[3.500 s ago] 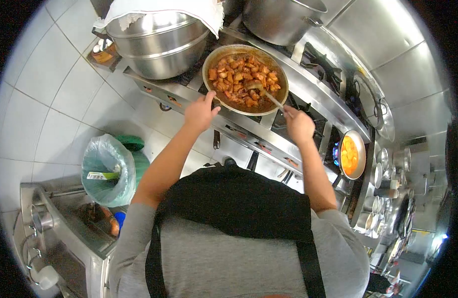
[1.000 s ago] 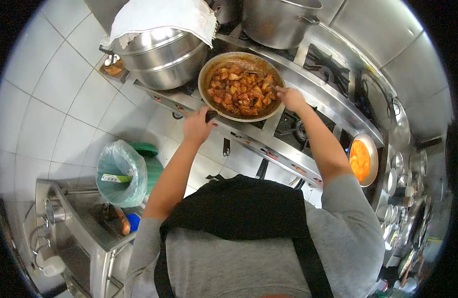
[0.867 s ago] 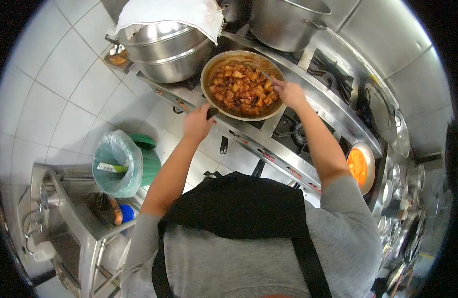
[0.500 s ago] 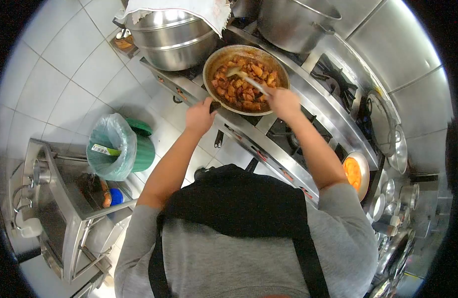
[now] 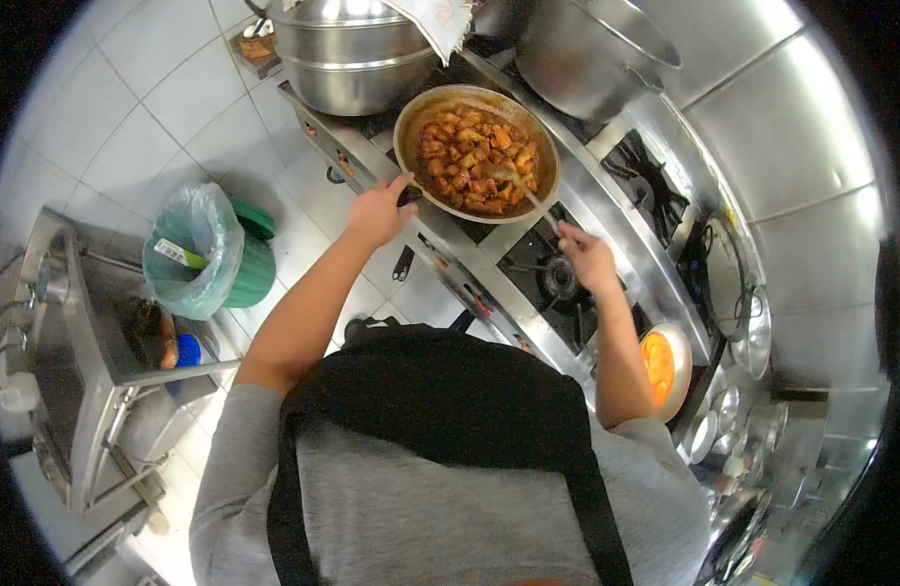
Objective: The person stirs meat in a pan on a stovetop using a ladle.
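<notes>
A wide frying pan full of browned meat chunks in dark sauce sits on the stove. My left hand is closed around the pan's black handle at its near left side. Held in my right hand is a long-handled metal spoon, whose head lies among the chunks at the pan's right side, partly covered by them. Beside my right forearm stands a smaller pan with bright orange food in it.
A large steel pot with a cloth on top stands left of the pan; a tall pot is behind. A burner lies under my right hand. A lined green bin stands on the floor at left.
My right hand has drawn back to the right, bringing the spoon from the pan's middle left to its right side. My left hand stays at the handle. The camera view has shifted slightly.
</notes>
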`<state>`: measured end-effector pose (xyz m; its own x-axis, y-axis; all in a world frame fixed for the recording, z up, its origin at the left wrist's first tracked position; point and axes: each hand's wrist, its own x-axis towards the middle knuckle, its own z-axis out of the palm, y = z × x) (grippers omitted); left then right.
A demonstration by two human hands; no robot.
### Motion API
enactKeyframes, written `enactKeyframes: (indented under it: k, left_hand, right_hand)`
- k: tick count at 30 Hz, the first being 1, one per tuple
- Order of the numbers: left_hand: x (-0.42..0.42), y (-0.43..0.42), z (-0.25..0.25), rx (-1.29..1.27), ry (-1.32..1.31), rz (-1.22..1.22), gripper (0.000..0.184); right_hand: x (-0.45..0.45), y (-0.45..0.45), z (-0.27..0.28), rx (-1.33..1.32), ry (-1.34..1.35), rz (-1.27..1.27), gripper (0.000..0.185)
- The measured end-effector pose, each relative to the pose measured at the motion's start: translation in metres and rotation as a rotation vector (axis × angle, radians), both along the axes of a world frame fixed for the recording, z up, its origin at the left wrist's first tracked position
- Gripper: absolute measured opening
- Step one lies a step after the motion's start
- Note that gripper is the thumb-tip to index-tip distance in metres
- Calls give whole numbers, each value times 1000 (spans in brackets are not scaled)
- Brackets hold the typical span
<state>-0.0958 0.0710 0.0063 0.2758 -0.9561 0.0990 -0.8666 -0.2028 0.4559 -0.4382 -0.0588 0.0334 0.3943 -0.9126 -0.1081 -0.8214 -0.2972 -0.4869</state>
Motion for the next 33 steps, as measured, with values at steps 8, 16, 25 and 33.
enactKeyframes:
  k: [8, 16, 25, 33]
  left_hand:
    - [-5, 3, 3, 72, 47, 69, 50]
    - [-9, 13, -1, -115, 48, -4, 50]
    - [-14, 14, 6, -84, 65, 41, 51]
    - [-21, 22, 1, -115, 98, 65, 53]
  right_hand:
    - [23, -23, -8, -68, -7, 142, 31]
    - [-29, 22, 9, 124, -33, 90, 32]
    - [-42, -33, 18, 212, -264, -116, 30]
    - [11, -135, -114, 16, -208, -130, 29]
